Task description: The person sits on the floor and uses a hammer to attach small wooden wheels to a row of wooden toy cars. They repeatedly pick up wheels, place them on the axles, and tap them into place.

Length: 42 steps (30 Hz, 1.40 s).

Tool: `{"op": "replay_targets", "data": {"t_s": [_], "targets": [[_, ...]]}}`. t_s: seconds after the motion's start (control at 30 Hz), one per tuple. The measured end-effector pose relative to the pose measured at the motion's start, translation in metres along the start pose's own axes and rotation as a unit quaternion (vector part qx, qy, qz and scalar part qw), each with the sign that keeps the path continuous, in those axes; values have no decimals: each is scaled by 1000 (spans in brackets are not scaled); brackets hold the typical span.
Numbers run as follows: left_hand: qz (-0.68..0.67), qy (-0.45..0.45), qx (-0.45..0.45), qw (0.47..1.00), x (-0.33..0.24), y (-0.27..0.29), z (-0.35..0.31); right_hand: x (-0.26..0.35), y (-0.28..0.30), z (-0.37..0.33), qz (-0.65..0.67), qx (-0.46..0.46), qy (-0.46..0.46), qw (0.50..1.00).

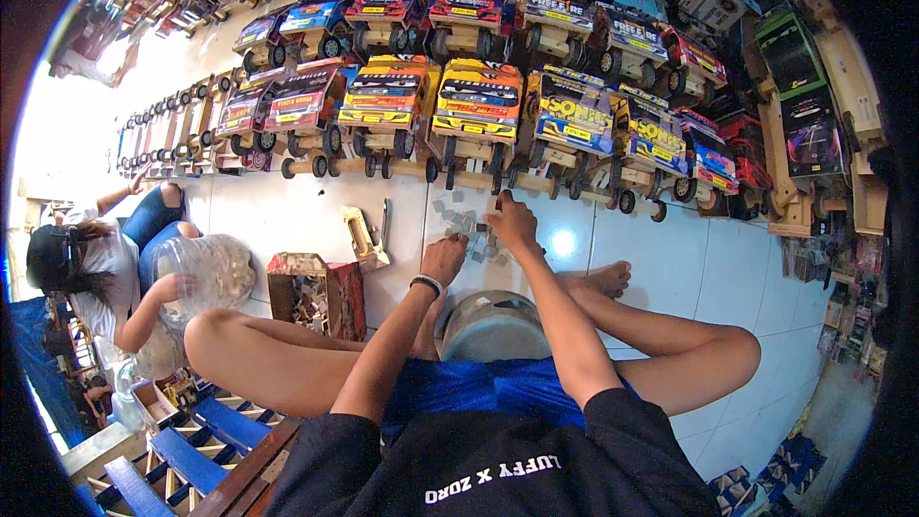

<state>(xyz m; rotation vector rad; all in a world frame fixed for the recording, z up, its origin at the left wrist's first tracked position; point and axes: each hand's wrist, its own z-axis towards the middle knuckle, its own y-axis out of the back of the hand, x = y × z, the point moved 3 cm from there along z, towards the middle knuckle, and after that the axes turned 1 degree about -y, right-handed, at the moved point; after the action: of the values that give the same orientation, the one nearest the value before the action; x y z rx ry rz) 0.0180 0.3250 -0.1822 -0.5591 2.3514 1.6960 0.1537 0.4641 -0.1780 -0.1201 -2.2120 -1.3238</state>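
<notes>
I sit cross-legged on a white tiled floor (287, 220). My left hand (443, 259), with a dark band on its wrist, rests with curled fingers beside a scatter of small grey square pieces (464, 220). My right hand (512, 223) reaches further out and pinches among those pieces; whether it holds one cannot be told. A clear round plastic jar (493, 325) stands between my legs, just behind both hands.
Rows of colourful wooden toy trucks (479, 101) line the floor ahead. An unpainted wooden toy part (364, 235) and a box of small pieces (316, 292) lie to the left. At far left, another seated person holds a big clear jar (206, 273). Blue wooden frames (211, 431) sit lower left.
</notes>
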Motion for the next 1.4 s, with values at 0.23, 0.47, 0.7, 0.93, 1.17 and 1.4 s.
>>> {"op": "replay_targets", "data": {"t_s": [0.23,0.47,0.7,0.93,1.17,1.4], "targets": [[-209,-7,-42,977,22,19,-5,16,-2,-25,0,90,101,991],[-513,68,-35,855,20,131,-14,38,-14,-17,-86,85,149,981],[-683,95,-115,715,-22,238,-99,29,-1,-24,43,51,133,989],[-882,224,-90,404,-17,187,-116,80,59,-68,624,346,-80,696],[-946,119,-48,298,-34,173,-88,197,144,-131,414,250,158,861],[-970,82,-78,215,-49,173,-67,248,195,-162,70,106,260,957]]}}
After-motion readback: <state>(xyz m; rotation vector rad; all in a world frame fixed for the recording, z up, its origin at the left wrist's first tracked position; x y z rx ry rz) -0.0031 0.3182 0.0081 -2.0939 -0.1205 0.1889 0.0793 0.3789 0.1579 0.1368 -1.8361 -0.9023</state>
